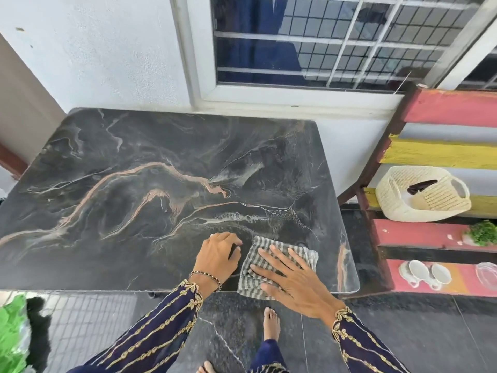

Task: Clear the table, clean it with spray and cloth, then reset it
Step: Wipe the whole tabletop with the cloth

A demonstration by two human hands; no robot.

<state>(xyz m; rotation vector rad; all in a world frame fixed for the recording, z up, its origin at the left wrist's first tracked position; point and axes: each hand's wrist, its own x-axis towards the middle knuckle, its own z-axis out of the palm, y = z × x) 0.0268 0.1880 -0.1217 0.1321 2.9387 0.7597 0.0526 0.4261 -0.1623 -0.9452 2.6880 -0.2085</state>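
Grey striped cloth (247, 288) lies by the dark marble worktop's (161, 184) front right corner, under the flat right hand (293, 278). I cannot tell if the curled left hand (217, 254) holds anything. Press down and wipe in long rows.

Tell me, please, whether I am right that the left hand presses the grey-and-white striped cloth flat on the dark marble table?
Not quite: the head view shows the right hand pressing the grey-and-white striped cloth flat on the dark marble table; the left hand rests beside it.
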